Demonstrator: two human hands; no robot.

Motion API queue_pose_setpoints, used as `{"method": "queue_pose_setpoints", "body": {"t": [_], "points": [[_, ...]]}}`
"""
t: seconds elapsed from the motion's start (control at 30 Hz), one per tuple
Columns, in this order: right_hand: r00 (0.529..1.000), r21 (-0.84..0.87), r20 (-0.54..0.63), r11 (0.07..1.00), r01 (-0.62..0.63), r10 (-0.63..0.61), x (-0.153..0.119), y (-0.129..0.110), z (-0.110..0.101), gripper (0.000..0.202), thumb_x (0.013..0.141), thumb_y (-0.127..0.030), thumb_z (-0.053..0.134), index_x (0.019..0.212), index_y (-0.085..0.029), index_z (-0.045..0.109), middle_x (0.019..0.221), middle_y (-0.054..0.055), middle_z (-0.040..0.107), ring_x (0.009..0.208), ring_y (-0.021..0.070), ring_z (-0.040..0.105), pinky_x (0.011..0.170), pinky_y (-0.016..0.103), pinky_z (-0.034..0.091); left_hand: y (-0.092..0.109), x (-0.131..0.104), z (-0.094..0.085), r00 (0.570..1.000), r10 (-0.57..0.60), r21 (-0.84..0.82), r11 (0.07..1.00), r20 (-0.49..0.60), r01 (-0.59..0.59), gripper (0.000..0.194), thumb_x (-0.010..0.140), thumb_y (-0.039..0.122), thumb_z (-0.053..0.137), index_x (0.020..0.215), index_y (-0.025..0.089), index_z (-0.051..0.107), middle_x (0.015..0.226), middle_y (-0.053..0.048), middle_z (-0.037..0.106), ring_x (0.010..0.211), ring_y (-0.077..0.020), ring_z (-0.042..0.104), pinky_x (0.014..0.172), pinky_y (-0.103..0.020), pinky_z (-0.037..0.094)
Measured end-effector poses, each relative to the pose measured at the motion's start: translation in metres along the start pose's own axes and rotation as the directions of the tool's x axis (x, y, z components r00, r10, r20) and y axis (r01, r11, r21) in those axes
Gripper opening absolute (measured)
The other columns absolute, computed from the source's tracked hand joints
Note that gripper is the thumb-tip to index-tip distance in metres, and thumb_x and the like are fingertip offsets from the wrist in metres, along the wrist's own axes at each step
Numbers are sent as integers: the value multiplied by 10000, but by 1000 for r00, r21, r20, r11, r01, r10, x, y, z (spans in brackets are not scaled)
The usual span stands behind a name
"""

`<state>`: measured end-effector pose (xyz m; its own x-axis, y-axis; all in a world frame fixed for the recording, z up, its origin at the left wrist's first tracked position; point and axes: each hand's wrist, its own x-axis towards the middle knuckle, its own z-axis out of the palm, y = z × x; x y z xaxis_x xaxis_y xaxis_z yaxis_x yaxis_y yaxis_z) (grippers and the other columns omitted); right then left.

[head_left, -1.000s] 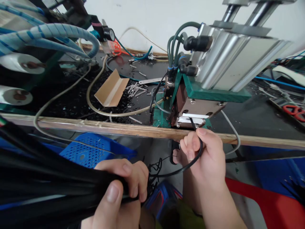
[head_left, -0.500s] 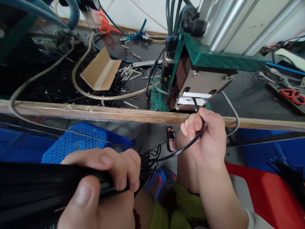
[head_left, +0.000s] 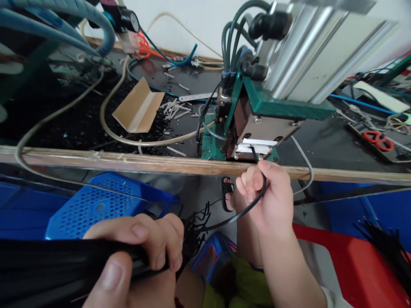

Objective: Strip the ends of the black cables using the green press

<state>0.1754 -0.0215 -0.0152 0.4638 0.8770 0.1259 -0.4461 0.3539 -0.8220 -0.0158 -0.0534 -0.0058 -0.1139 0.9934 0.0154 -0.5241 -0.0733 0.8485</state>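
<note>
Head view: left hand (head_left: pixel 135 261) clamped the black cable bundle (head_left: pixel 64 265); right hand (head_left: pixel 269 196) pinched one cable (head_left: pixel 247 207), its tip in the press (head_left: pixel 257 149) at the table (head_left: pixel 128 162) edge. Feeding step; next likely needed straight, full seating.

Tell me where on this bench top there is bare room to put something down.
The dark bench top is bare between the green press and the red scissors. Left of the press it is crowded: cardboard piece, white offcuts, beige hose, black crumbs.

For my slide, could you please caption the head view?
Right hand feeds a black cable into the press; left hand grips a cable bundle.
</note>
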Motion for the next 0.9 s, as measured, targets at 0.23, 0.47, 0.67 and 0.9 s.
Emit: {"method": "queue_pose_setpoints", "body": {"t": [0.23, 0.47, 0.67, 0.9], "points": [[1000, 51, -4, 998, -22, 23, 2, 1, 4, 446, 900, -369, 782, 492, -228, 671, 407, -30, 522, 356, 73, 411, 425, 251, 311, 2, 10, 6, 995, 85, 40, 995, 51, -87, 257, 978, 469, 832, 887, 251, 731, 599, 33, 501, 508, -148, 492, 529, -341, 502], [998, 44, -23, 998, -53, 54, 3, 0, 2, 454, 905, -348, 768, 479, -234, 659, 402, -22, 532, 347, 82, 381, 405, 292, 174, 3, 13, 15, 994, 102, 41, 994, 26, -103, 291, 902, 477, 897, 821, 237, 753, 562, 36, 511, 485, -148, 473, 493, -316, 512], [998, 23, -27, 998, -56, 57, 0, 0, 1, 455, 914, -367, 762, 491, -234, 660, 407, -22, 530, 359, 84, 383, 411, 306, 163, 4, 11, 19, 995, 96, 35, 995, -20, -95, 330, 861, 491, 937, 793, 232, 744, 548, 39, 486, 501, -140, 422, 502, -296, 512], [999, 4, -32, 999, -36, 36, 2, 1, 3, 461, 913, -355, 755, 481, -234, 648, 407, -21, 529, 364, 83, 384, 416, 300, 192, 5, 12, 16, 994, 108, 52, 993, -23, -107, 310, 876, 485, 913, 803, 237, 742, 556, 39, 493, 491, -145, 441, 500, -304, 515]]}}
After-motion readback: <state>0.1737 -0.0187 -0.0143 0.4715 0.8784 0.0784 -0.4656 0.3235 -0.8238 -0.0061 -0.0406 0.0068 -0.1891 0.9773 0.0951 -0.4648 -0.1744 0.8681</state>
